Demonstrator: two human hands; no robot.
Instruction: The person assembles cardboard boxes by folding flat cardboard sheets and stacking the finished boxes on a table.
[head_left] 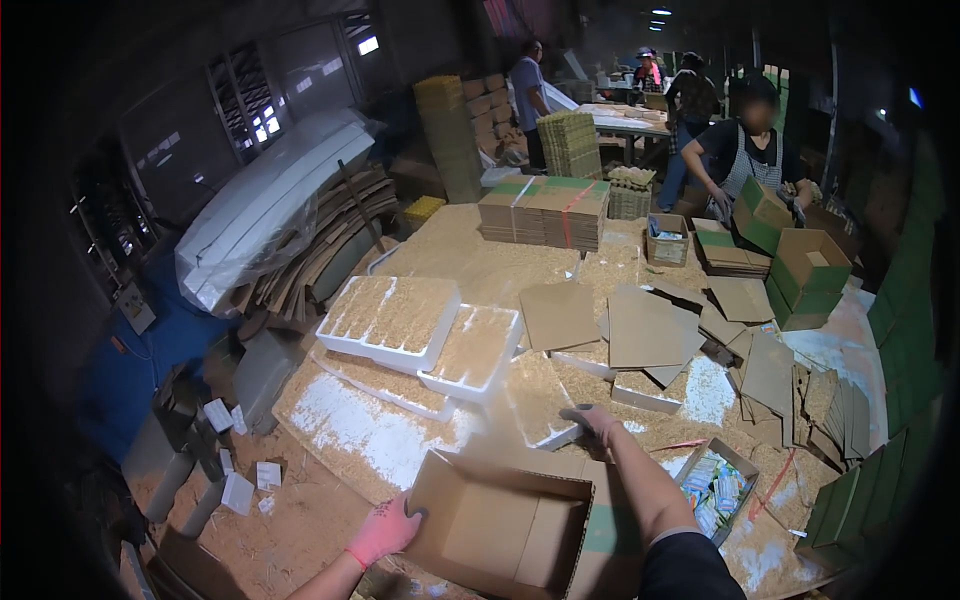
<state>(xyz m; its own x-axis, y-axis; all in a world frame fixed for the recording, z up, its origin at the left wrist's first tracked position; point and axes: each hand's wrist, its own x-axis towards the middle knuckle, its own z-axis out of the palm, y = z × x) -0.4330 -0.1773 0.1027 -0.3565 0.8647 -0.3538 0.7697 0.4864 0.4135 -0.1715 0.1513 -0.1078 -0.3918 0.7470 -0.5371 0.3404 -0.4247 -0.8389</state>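
An open brown cardboard box (pixel 500 520) stands in front of me with its top toward me and its inside bare. My left hand (pixel 385 528), in a pink glove, is closed on the box's left wall. Beyond the box, my right hand (pixel 594 424), in a grey and pink glove, has its fingers curled over the right corner of a white foam tray (pixel 535 395) topped with sawdust. Its thumb side is partly hidden. A pale blurred patch lies between the box and that tray.
More sawdust-filled foam trays (pixel 390 315) are stacked to the left. Loose cardboard sheets (pixel 655 330) and a carton of small packets (pixel 715 490) lie to the right. Flattened boxes (pixel 545 212) are bundled behind. Across the table a person (pixel 745 150) handles a green-brown box (pixel 762 213).
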